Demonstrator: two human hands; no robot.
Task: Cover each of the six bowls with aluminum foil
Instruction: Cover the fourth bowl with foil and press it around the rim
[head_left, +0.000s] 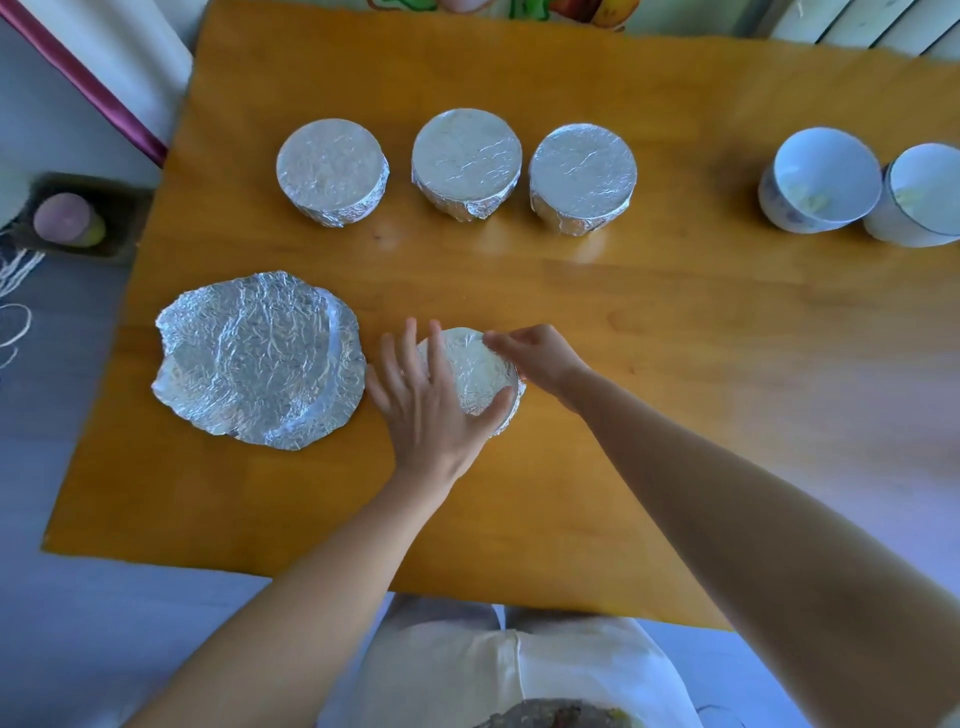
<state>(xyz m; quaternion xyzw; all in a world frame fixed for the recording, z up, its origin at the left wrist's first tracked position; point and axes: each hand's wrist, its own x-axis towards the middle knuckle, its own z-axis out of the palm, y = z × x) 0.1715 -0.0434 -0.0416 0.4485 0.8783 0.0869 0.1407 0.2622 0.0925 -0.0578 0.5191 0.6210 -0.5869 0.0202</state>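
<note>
Can't really see the near bowl (513, 411) itself, it's buried under its foil cover (475, 366) and both hands, with just a sliver of wrapped side peeking out on the right. The fingers are smeared with motion blur too, and the rightmost bowl is chopped off by the frame edge. The left hand (431, 410) lies flat on top of the foil, fingers straight and fanned out, pressing down and gripping nothing. The right hand (543, 358) reaches in with fingers bent over the far rim; honestly can't tell if it's pinching the foil or just pushing on it. Count on the wooden table (649, 322): six bowls. There are three wrapped bowls (466, 158) in a row at the back, this one front and middle, and two bare white bowls (826, 176) side by side far right. One loose foil sheet (260, 358) lies just left of the left hand.
</note>
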